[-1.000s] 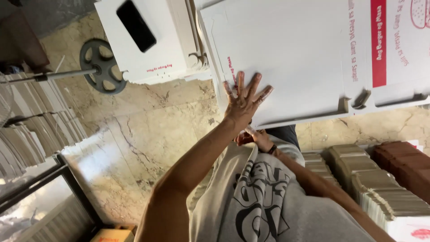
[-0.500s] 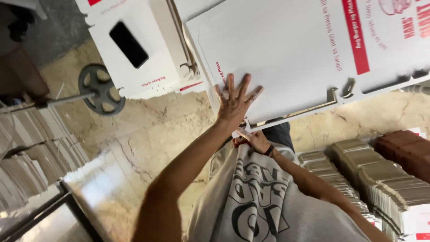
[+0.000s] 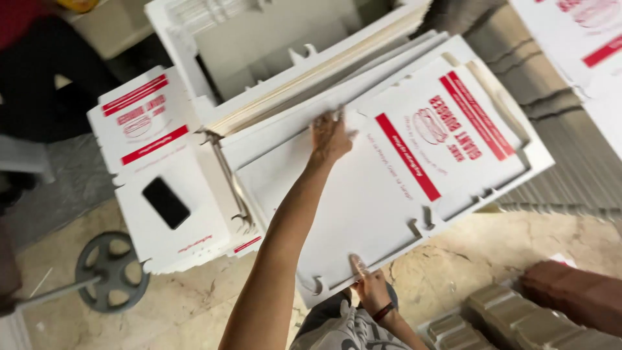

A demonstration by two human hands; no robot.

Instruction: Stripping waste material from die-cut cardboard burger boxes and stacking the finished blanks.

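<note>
A large flat white cardboard box sheet (image 3: 389, 194) with red printing lies on top of a pile of similar sheets (image 3: 291, 97). My left hand (image 3: 330, 136) reaches far out along my bare arm, and its fingers curl on the sheet's far edge. My right hand (image 3: 368, 285), with a dark wristband, pinches the sheet's near edge with the thumb on top. The sheet is tilted slightly between the two hands.
A black phone (image 3: 165, 202) lies on a stack of white boxes (image 3: 162, 233) at the left. A grey metal wheel (image 3: 110, 272) rests on the marble floor. Stacks of folded cardboard (image 3: 492, 317) and brown packs (image 3: 576, 291) stand at lower right. A person in dark clothes (image 3: 45, 84) sits at upper left.
My left hand went from spread flat on the sheet's near part to gripping its far edge. The right hand now holds the near edge, and the sheet's red print shows.
</note>
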